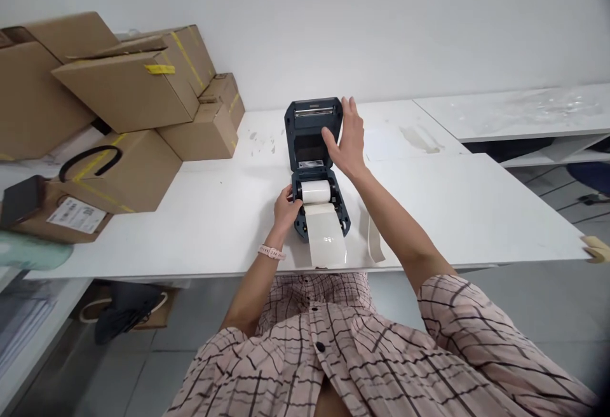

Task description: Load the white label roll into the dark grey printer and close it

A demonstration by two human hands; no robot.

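Note:
A dark blue label printer (pixel 347 218) stands on the white table with its lid (pixel 291 126) raised and tilted back. Inside its base sits a white label roll (pixel 315 191), and a strip of labels (pixel 328 242) runs from it over the front toward the table edge. My left hand (pixel 286 210) grips the left side of the base, thumb over the rim by the roll. Against the lid's right edge rests my right hand (pixel 350 140), its fingers stretched upward and its thumb spread across the lid's inner side. A loose curled strip of backing paper (pixel 374 242) lies right of the printer.
Cardboard boxes (pixel 128 93) with yellow tape are stacked at the left, one bearing a black curved handle (pixel 88 153). A labelled carton (pixel 79 215) and a mint-green item (pixel 33 250) sit near the front left. Clear plastic (pixel 553 105) lies on the far right table.

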